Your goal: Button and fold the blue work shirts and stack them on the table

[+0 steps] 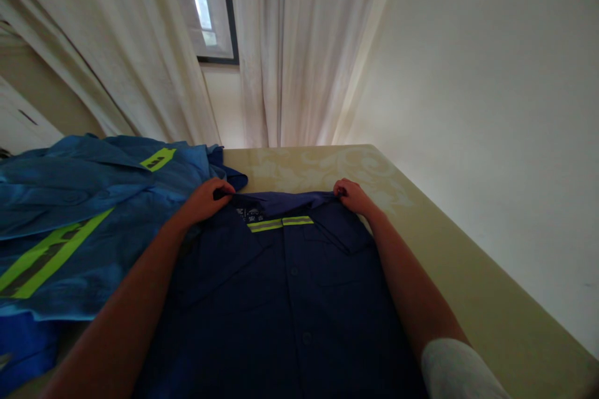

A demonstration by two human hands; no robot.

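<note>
A dark navy work shirt lies front side up before me, its button placket running down the middle. Near its top edge is a yellow-green and grey reflective stripe, with some white lettering beside it. The shirt's far edge is folded over. My left hand pinches the far left corner between thumb and fingers. At the far right corner, my right hand grips the cloth the same way. Both arms reach forward along the shirt's sides. The lower end of the shirt runs out of view.
Lighter blue garments with yellow-green stripes are heaped on the left, close to my left arm. A bright blue cloth lies at the lower left. The patterned beige tabletop borders a white wall; curtains hang behind it.
</note>
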